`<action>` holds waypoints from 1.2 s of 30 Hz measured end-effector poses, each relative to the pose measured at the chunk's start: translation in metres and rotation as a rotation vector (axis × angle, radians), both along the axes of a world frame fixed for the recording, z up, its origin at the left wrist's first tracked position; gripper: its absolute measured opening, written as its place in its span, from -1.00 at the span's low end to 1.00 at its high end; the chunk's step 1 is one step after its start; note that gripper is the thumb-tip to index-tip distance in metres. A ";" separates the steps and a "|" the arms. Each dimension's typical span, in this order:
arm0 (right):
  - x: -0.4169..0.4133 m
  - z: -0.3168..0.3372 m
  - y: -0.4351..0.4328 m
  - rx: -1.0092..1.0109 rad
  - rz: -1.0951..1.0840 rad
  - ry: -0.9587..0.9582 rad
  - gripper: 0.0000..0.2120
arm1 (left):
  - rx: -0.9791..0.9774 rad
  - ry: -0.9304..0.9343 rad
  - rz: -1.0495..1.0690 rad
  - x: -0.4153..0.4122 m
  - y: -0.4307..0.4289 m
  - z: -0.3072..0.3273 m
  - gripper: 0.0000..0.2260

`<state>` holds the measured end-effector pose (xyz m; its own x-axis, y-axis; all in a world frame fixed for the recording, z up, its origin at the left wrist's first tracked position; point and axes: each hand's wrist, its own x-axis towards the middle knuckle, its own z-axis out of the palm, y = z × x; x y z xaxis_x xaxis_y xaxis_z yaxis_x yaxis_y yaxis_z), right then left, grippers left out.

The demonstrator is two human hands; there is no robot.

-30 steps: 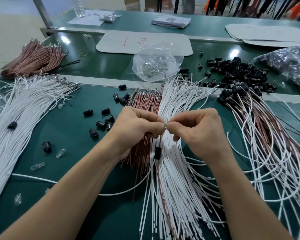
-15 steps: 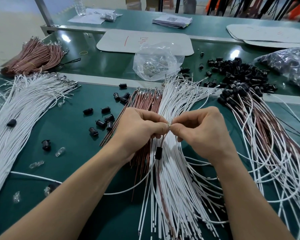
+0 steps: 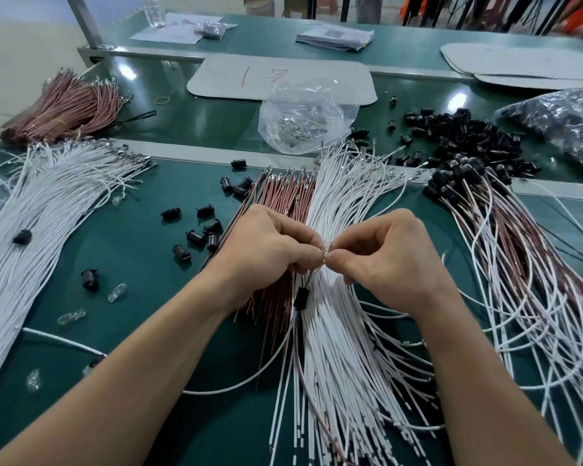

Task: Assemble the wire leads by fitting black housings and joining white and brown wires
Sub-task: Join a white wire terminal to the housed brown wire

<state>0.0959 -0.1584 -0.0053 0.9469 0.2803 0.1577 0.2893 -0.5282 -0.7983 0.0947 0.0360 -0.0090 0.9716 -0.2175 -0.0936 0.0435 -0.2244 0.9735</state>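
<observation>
Right in the middle of the green bench (image 3: 132, 270), both hands meet fingertip to fingertip over the wire piles. The left hand (image 3: 266, 250) has thumb and forefinger pinched tight on the top end of a lead, with the other fingers curled under. The right hand (image 3: 391, 260) does the same from the other side, so the two pinches touch. A tiny shiny bit (image 3: 325, 253) sits between them. It looks like a metal terminal, but honestly it's too small to say for sure.

Just below the fingers a black housing (image 3: 300, 297) hangs on that lead. From it a single white wire (image 3: 243, 386) loops off to the left and a single brown wire (image 3: 298, 361) runs down toward the camera.

Under the hands is a fan of white wires (image 3: 344, 196). Touching its left side is a bunch of brown wires (image 3: 283, 196) with metal tips at the far end. Loose black housings (image 3: 202, 235) are scattered just left of that, plus a few little glass bulbs (image 3: 117, 292).

Far left is a big sheaf of white wires (image 3: 48, 210), with a tied brown bundle (image 3: 64, 109) behind it. Off to the right lies a tangle of white-and-brown leads (image 3: 519, 264) with housings on their far ends. Behind that is a heap of black housings (image 3: 468, 136), and a clear plastic bag (image 3: 303, 119) of metal bits sits at the middle back.
</observation>
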 end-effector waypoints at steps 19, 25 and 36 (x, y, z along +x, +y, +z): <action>0.011 -0.012 -0.004 0.368 0.164 0.133 -0.82 | -0.148 0.081 0.018 0.003 0.007 -0.006 -0.60; 0.013 -0.011 -0.005 0.494 0.188 0.234 -0.80 | -0.193 0.057 0.027 0.004 0.004 -0.003 -0.69; 0.017 -0.011 -0.005 0.737 -0.174 0.113 -0.76 | -0.070 0.040 0.067 0.004 0.007 -0.004 -0.75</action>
